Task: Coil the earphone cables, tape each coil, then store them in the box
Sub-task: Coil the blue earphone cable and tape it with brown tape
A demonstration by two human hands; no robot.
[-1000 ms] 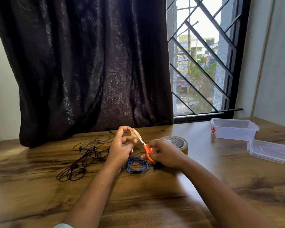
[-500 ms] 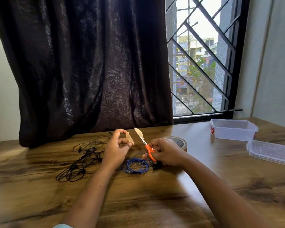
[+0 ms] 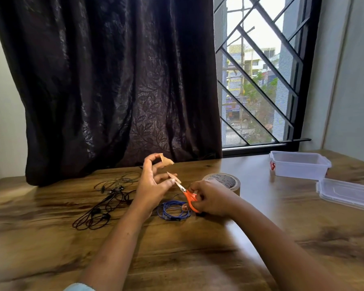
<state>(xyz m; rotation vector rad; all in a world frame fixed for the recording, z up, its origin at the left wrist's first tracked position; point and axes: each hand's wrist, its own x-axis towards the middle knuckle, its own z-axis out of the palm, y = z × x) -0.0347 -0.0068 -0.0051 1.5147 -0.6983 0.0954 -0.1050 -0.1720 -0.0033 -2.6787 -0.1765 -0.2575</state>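
Pinching a cut tape piece (image 3: 166, 161), your left hand (image 3: 152, 185) has a narrow grip; your right hand (image 3: 210, 199) holds the scissors (image 3: 190, 198). The blue coil (image 3: 172, 212) lies on the surface (image 3: 51, 238) at frame centre; expect it light, limp and springy. Clamp across its bundled loops.

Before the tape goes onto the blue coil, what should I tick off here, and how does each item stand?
1. Tape piece cut: ok, the left hand pinches a tape piece.
2. Blue cable coiled: ok, it lies on the table.
3. Right hand free: not ok, it grips the scissors.
4. Box open: ok, the lid lies beside it.
5. Black cables coiled: not ok, they lie in a loose tangle.
6. Sticky side facing out: cannot tell.
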